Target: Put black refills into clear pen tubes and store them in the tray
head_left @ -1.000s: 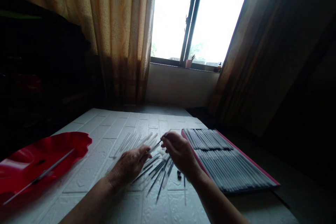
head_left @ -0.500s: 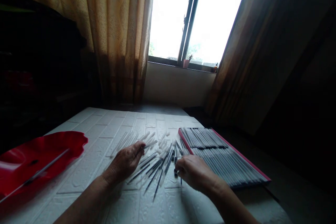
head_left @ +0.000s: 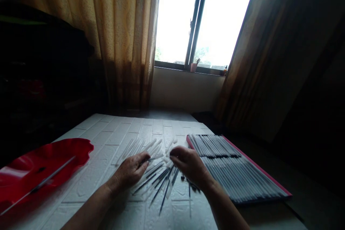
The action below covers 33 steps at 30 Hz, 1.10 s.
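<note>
My left hand (head_left: 132, 169) is closed round a thin, pale, see-through stick like a pen barrel (head_left: 156, 157), whose end points right. Just across from that end, my right hand (head_left: 190, 165) is in a pinch, and whatever its fingertips hold is too small to make out. Between and below the hands lies a loose fan of dark, slim pen-like sticks (head_left: 164, 196). Clear tubes (head_left: 129, 150) are spread beyond my left hand. A few small black pieces, perhaps caps (head_left: 183, 178), lie under my right hand, partly hidden by it.
At the right, a pink-edged box (head_left: 257, 161) holds two rows of slim grey sticks. A red wavy-rimmed tray (head_left: 58, 147) with a long thin rod (head_left: 51, 176) is at the left. The table (head_left: 107, 129) has a white brick pattern. A pink cup (head_left: 193, 67) stands on the windowsill.
My right hand has risen from the small black pieces and moved left, close to the stick in my left hand. My left hand keeps its grip. The view has shifted slightly.
</note>
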Motion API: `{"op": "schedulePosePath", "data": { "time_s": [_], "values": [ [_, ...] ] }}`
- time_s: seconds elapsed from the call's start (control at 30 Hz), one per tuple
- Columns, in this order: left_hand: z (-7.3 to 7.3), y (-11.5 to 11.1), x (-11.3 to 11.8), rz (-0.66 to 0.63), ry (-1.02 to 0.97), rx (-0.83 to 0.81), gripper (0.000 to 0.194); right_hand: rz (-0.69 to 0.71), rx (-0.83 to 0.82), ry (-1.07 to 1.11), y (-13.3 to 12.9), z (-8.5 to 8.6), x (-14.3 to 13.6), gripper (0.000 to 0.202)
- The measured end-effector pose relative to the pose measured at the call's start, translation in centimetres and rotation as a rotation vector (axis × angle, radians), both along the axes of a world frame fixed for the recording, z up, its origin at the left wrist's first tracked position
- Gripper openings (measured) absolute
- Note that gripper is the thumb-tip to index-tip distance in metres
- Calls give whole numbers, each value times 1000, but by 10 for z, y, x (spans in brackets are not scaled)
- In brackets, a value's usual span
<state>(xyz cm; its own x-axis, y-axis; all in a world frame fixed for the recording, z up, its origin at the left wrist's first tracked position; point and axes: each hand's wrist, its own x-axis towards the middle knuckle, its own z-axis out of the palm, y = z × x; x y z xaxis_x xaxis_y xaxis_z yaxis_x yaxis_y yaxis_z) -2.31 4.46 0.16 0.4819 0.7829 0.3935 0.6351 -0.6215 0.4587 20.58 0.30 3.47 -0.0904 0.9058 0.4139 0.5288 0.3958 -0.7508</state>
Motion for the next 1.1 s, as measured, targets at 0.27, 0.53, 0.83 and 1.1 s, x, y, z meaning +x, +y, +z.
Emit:
{"op": "schedulePosePath", "data": {
  "time_s": [0.27,0.53,0.83,1.1],
  "values": [
    [5,2,-2,53,33,-41,25,115,-203,584,31,-30,-18,27],
    [3,2,-2,40,37,-48,26,182,-339,747,21,-29,-15,28],
    [1,3,-2,34,27,-11,24,175,-431,854,25,-35,-15,36],
    [2,2,-3,51,46,1,23,168,-444,883,26,-36,-13,41]
  ]
}}
